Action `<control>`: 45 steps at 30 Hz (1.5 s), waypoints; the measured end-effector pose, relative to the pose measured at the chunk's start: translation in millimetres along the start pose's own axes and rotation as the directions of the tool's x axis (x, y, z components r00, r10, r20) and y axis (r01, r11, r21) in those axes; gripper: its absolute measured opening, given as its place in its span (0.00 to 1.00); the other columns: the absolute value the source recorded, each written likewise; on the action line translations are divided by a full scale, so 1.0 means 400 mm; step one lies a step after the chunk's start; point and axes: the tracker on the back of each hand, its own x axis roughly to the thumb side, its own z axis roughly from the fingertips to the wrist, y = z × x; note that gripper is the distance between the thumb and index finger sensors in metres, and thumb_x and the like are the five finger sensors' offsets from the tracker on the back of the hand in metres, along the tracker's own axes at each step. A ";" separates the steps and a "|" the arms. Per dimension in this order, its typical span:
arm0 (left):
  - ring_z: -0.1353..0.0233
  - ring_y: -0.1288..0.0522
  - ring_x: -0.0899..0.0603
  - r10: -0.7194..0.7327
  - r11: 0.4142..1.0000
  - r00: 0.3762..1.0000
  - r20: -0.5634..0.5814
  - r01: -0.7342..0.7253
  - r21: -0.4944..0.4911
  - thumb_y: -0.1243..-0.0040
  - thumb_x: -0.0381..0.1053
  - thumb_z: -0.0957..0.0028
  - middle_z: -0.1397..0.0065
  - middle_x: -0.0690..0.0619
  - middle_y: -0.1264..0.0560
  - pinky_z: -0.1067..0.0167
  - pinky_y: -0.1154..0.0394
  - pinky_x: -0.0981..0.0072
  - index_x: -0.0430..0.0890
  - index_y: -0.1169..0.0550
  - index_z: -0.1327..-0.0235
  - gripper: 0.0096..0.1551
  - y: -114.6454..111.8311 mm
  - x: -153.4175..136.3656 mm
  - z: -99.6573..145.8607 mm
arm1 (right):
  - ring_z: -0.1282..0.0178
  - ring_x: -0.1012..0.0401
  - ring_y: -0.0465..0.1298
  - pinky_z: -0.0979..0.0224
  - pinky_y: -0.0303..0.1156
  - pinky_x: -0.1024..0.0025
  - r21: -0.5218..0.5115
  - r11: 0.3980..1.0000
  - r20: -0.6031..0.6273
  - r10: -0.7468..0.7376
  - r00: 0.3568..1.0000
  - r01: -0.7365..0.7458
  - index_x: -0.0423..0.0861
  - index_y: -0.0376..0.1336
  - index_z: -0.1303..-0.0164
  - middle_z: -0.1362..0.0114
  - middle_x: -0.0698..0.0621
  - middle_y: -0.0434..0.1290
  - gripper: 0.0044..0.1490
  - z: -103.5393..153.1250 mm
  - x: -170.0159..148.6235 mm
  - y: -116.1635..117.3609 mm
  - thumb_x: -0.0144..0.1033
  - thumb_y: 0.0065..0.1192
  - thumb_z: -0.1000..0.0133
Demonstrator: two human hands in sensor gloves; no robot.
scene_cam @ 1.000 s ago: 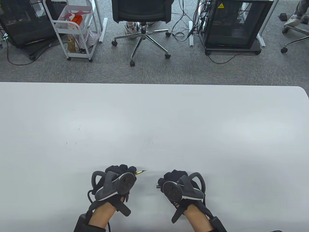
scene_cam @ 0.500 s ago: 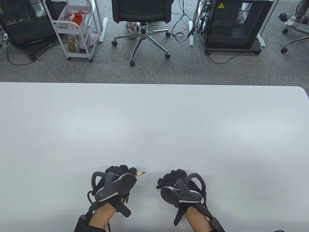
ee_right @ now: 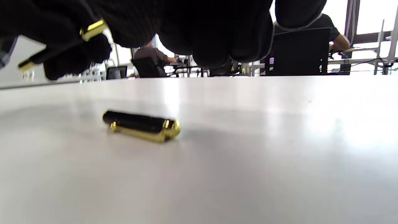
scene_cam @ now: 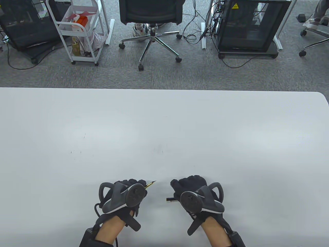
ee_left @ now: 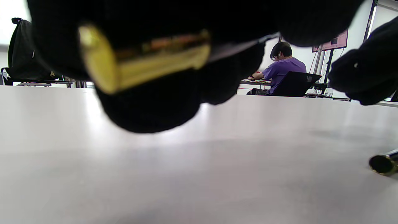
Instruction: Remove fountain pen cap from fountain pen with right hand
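Note:
My left hand (scene_cam: 137, 185) grips the fountain pen (scene_cam: 150, 184) near the table's front edge. Its gold nib points out to the right and away from me. In the left wrist view the pen's gold section (ee_left: 143, 63) sits between my gloved fingers (ee_left: 149, 105). The black cap with gold trim (scene_cam: 171, 199) lies on the table, off the pen, by the left side of my right hand (scene_cam: 183, 185). In the right wrist view the cap (ee_right: 141, 126) lies on its side, and my fingers (ee_right: 214, 34) hang above it without touching it. The cap's open end also shows in the left wrist view (ee_left: 384, 163).
The white table (scene_cam: 164, 128) stretches away in front of both hands. Beyond its far edge stand an office chair (scene_cam: 151, 15), a white cart (scene_cam: 79, 31) and a black cabinet (scene_cam: 249, 25).
My right hand has let go of the cap and shifted a little right and forward, leaving it on the table. My left hand has stayed almost in place with the pen.

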 end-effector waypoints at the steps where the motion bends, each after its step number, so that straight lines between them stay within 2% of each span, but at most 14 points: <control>1: 0.70 0.09 0.46 0.022 1.000 1.000 0.013 -0.022 -0.018 0.39 0.62 0.66 0.63 0.50 0.10 0.55 0.18 0.42 0.49 0.15 0.60 0.27 0.002 0.010 -0.007 | 0.35 0.47 0.74 0.26 0.62 0.42 -0.023 0.999 -0.020 -0.032 0.999 0.032 0.48 0.65 0.29 0.31 0.44 0.74 0.32 0.006 -0.016 -0.013 0.49 0.61 0.42; 4: 0.71 0.09 0.45 -0.003 1.000 0.999 0.044 0.004 -0.030 0.39 0.62 0.65 0.65 0.49 0.11 0.54 0.18 0.41 0.47 0.14 0.63 0.27 0.000 0.047 -0.027 | 0.35 0.46 0.74 0.26 0.62 0.42 -0.057 0.994 -0.065 -0.097 0.993 0.093 0.47 0.65 0.29 0.31 0.43 0.74 0.32 0.024 -0.056 -0.038 0.49 0.61 0.42; 6: 0.70 0.10 0.45 -0.088 0.991 0.994 0.062 0.094 -0.094 0.40 0.63 0.65 0.64 0.50 0.11 0.53 0.19 0.42 0.48 0.15 0.63 0.27 -0.016 0.077 -0.049 | 0.35 0.46 0.74 0.26 0.62 0.42 -0.075 0.989 -0.091 -0.131 0.987 0.124 0.47 0.65 0.29 0.32 0.43 0.74 0.32 0.038 -0.083 -0.045 0.49 0.61 0.42; 9: 0.69 0.10 0.44 -0.174 0.969 0.982 0.079 0.184 -0.163 0.40 0.63 0.65 0.64 0.50 0.12 0.51 0.20 0.41 0.48 0.15 0.64 0.26 -0.054 0.121 -0.085 | 0.35 0.45 0.74 0.26 0.62 0.41 -0.050 0.984 -0.125 -0.177 0.976 0.171 0.46 0.66 0.30 0.32 0.42 0.74 0.32 0.053 -0.114 -0.040 0.49 0.61 0.42; 13: 0.72 0.12 0.45 -0.280 0.920 0.951 0.130 0.304 -0.246 0.40 0.63 0.65 0.68 0.49 0.12 0.53 0.19 0.42 0.48 0.14 0.67 0.25 -0.100 0.171 -0.119 | 0.36 0.45 0.74 0.27 0.62 0.41 -0.027 0.973 -0.154 -0.229 0.961 0.227 0.47 0.67 0.30 0.33 0.42 0.75 0.32 0.057 -0.129 -0.037 0.50 0.60 0.42; 21: 0.77 0.14 0.45 -0.395 0.889 0.899 0.190 0.427 -0.168 0.40 0.63 0.66 0.73 0.48 0.13 0.54 0.19 0.43 0.45 0.15 0.74 0.24 -0.119 0.207 -0.127 | 0.36 0.45 0.74 0.27 0.62 0.41 -0.007 0.968 -0.152 -0.247 0.957 0.249 0.46 0.67 0.31 0.33 0.41 0.75 0.32 0.051 -0.124 -0.031 0.51 0.60 0.42; 28: 0.76 0.12 0.44 -0.347 0.914 0.924 0.161 0.371 -0.162 0.44 0.65 0.65 0.72 0.49 0.12 0.54 0.19 0.42 0.46 0.14 0.72 0.26 -0.113 0.187 -0.120 | 0.36 0.44 0.74 0.27 0.62 0.41 0.004 0.966 -0.167 -0.253 0.953 0.257 0.46 0.67 0.30 0.32 0.41 0.74 0.33 0.053 -0.128 -0.030 0.51 0.60 0.42; 31: 0.68 0.10 0.42 -0.313 0.930 0.940 0.136 0.333 -0.156 0.46 0.66 0.65 0.62 0.47 0.11 0.50 0.20 0.40 0.50 0.14 0.62 0.29 -0.079 0.163 -0.108 | 0.34 0.43 0.73 0.26 0.61 0.40 -0.019 0.961 -0.164 -0.277 0.947 0.278 0.47 0.66 0.29 0.30 0.40 0.74 0.33 0.059 -0.135 -0.038 0.52 0.59 0.41; 34: 0.59 0.10 0.40 -0.267 0.959 0.959 0.089 0.274 -0.074 0.47 0.65 0.64 0.53 0.45 0.13 0.46 0.23 0.38 0.51 0.18 0.53 0.32 -0.016 0.118 -0.079 | 0.30 0.42 0.72 0.25 0.59 0.37 -0.058 0.945 -0.151 -0.327 0.933 0.322 0.48 0.64 0.27 0.27 0.39 0.71 0.35 0.067 -0.149 -0.050 0.53 0.58 0.41; 37: 0.49 0.13 0.37 -0.189 0.982 0.981 0.042 0.189 -0.006 0.49 0.65 0.64 0.42 0.43 0.17 0.41 0.27 0.35 0.52 0.23 0.44 0.35 0.044 0.059 -0.038 | 0.27 0.40 0.69 0.24 0.55 0.34 -0.097 0.917 -0.128 -0.397 0.909 0.386 0.48 0.62 0.25 0.24 0.38 0.69 0.36 0.077 -0.166 -0.064 0.54 0.57 0.40; 40: 0.40 0.17 0.35 -0.092 0.992 0.996 0.020 0.090 0.084 0.49 0.66 0.63 0.32 0.42 0.24 0.37 0.31 0.32 0.57 0.34 0.34 0.39 0.083 0.001 0.004 | 0.23 0.39 0.66 0.21 0.49 0.32 -0.124 0.896 -0.121 -0.441 0.889 0.427 0.49 0.60 0.23 0.22 0.37 0.67 0.37 0.086 -0.183 -0.071 0.55 0.56 0.40; 42: 0.35 0.20 0.32 -0.015 0.990 1.000 0.015 0.013 0.142 0.48 0.66 0.64 0.27 0.41 0.28 0.37 0.33 0.30 0.60 0.38 0.32 0.41 0.089 -0.035 0.026 | 0.20 0.37 0.62 0.20 0.46 0.31 -0.138 0.882 -0.119 -0.466 0.877 0.450 0.50 0.58 0.22 0.20 0.36 0.65 0.38 0.093 -0.193 -0.073 0.56 0.55 0.40; 45: 0.29 0.25 0.30 0.062 0.985 0.998 -0.007 -0.060 0.161 0.50 0.67 0.63 0.23 0.41 0.34 0.35 0.36 0.28 0.62 0.42 0.31 0.42 0.074 -0.081 0.041 | 0.16 0.36 0.56 0.20 0.41 0.32 -0.146 0.863 -0.110 -0.501 0.859 0.484 0.52 0.54 0.19 0.16 0.36 0.60 0.41 0.098 -0.207 -0.076 0.59 0.53 0.40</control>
